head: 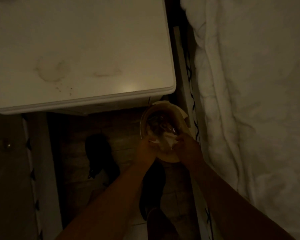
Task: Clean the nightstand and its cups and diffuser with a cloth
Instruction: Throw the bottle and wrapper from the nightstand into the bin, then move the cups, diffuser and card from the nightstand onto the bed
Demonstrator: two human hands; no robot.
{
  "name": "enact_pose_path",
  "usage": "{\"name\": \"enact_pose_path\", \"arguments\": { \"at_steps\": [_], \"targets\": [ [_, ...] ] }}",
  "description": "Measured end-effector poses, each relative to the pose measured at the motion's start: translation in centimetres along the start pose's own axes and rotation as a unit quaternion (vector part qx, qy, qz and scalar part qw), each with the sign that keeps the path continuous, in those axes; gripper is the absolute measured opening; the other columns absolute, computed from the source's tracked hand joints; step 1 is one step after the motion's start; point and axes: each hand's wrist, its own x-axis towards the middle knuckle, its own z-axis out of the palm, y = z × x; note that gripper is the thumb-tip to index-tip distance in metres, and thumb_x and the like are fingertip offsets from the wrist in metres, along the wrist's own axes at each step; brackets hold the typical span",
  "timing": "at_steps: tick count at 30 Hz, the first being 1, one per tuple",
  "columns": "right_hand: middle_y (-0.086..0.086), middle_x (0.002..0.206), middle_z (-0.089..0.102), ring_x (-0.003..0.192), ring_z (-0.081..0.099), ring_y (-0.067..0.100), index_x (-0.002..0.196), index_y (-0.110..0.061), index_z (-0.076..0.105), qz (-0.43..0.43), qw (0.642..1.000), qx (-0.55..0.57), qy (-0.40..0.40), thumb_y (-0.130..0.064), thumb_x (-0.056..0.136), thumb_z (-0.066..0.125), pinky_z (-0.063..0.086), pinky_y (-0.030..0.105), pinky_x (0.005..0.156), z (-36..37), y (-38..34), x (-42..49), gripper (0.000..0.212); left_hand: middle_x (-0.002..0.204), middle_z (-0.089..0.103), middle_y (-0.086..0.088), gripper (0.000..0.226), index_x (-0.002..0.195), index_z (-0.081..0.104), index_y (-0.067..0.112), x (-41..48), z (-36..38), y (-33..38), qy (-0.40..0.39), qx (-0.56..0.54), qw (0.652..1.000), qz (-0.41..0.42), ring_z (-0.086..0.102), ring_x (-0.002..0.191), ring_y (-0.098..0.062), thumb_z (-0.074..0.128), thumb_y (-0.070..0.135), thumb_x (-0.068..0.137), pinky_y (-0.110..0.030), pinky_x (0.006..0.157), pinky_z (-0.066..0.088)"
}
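Observation:
The scene is dim. The white nightstand [87, 49] fills the upper left; its top carries ring stains and a few dark specks near the front edge, and no cups or diffuser stand on it. Below its right front corner, on the floor, sits a pale round basin [177, 116] with water and something glassy inside. Over the basin's near rim my left hand [146, 147] and my right hand [187, 147] both grip a white cloth [164, 140], bunched between them.
A bed with a white quilted cover [249, 101] runs down the right side, close to the basin. My dark shoes [100, 155] stand on the wooden floor under my arms. A door with a round knob [4, 144] is at the left.

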Motion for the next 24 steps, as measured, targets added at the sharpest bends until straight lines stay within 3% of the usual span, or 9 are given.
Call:
{"name": "enact_pose_path", "arguments": {
  "at_steps": [2,4,6,10,12,17,21,24],
  "targets": [
    [0.013,0.111,0.064,0.088,0.056,0.020,0.116,-0.005,0.059,-0.024,0.999,-0.027,-0.005,-0.009,0.093,0.049,0.037,0.018,0.058,-1.0,-1.6,-0.9,0.025,0.082,0.059,0.001,0.013,0.089,0.060,0.004,-1.1,-1.3,1.0,-0.003,0.031,0.999,0.020,0.059,0.079,-0.015,0.050,-0.002,0.095,-0.007,0.059,0.048],
    [0.011,0.109,0.064,0.092,0.059,0.022,0.112,-0.004,0.061,-0.049,0.998,-0.038,-0.018,-0.009,0.094,0.049,0.045,0.022,0.069,-2.3,-4.4,-2.4,0.022,0.091,0.065,-0.003,0.013,0.100,0.063,0.002,-2.2,-3.2,3.2,0.024,0.081,0.995,0.046,0.062,0.086,-0.018,0.052,0.004,0.094,-0.013,0.062,0.047],
    [0.009,0.107,0.066,0.096,0.062,0.024,0.108,-0.009,0.063,-0.075,0.996,-0.047,-0.015,-0.015,0.091,0.054,0.052,0.035,0.082,-3.1,-6.8,-3.6,0.020,0.095,0.068,-0.006,0.014,0.101,0.066,0.007,-3.6,-5.3,5.5,0.048,0.153,0.983,0.089,0.063,0.088,-0.019,0.054,0.011,0.093,-0.021,0.066,0.044],
    [-0.002,0.092,0.062,0.086,0.061,0.018,0.092,-0.026,0.058,-0.120,0.991,-0.051,-0.019,-0.033,0.086,0.059,0.052,0.035,0.077,-4.9,-12.4,-6.0,0.009,0.093,0.065,-0.008,0.016,0.096,0.060,0.012,-6.7,-10.0,9.8,0.033,0.267,0.954,0.132,0.061,0.086,-0.023,0.053,0.026,0.093,-0.033,0.075,0.050],
    [-0.002,0.089,0.063,0.083,0.062,0.017,0.093,-0.022,0.058,-0.133,0.989,-0.067,-0.018,-0.031,0.088,0.058,0.053,0.034,0.076,-5.7,-15.5,-7.4,0.010,0.089,0.060,-0.005,0.017,0.096,0.056,0.013,-8.1,-12.6,11.8,0.046,0.322,0.934,0.145,0.059,0.083,-0.023,0.050,0.028,0.095,-0.037,0.075,0.050],
    [-0.002,0.086,0.060,0.078,0.059,0.016,0.098,-0.017,0.057,-0.192,0.972,-0.132,-0.024,-0.028,0.092,0.054,0.047,0.029,0.068,-7.0,-22.9,-9.8,0.013,0.092,0.062,-0.004,0.015,0.096,0.058,0.012,-10.1,-19.1,15.2,0.113,0.338,0.919,0.169,0.060,0.083,-0.020,0.048,0.023,0.096,-0.031,0.069,0.045],
    [0.006,0.098,0.066,0.087,0.062,0.020,0.112,-0.014,0.057,-0.218,0.957,-0.186,-0.036,-0.028,0.093,0.054,0.051,0.033,0.075,-6.8,-29.0,-10.2,0.024,0.093,0.064,-0.006,0.018,0.098,0.057,0.010,-9.8,-24.5,17.2,0.098,0.365,0.911,0.165,0.060,0.082,-0.019,0.048,0.024,0.096,-0.035,0.072,0.052],
    [0.004,0.100,0.066,0.088,0.062,0.018,0.117,-0.017,0.054,-0.229,0.951,-0.206,-0.039,-0.034,0.093,0.054,0.052,0.033,0.076,-6.5,-32.7,-9.9,0.029,0.084,0.053,0.006,0.026,0.112,0.057,0.007,-8.8,-28.3,17.8,0.057,0.362,0.915,0.170,0.054,0.084,-0.013,0.048,0.027,0.098,-0.027,0.071,0.044]
  ]
}}
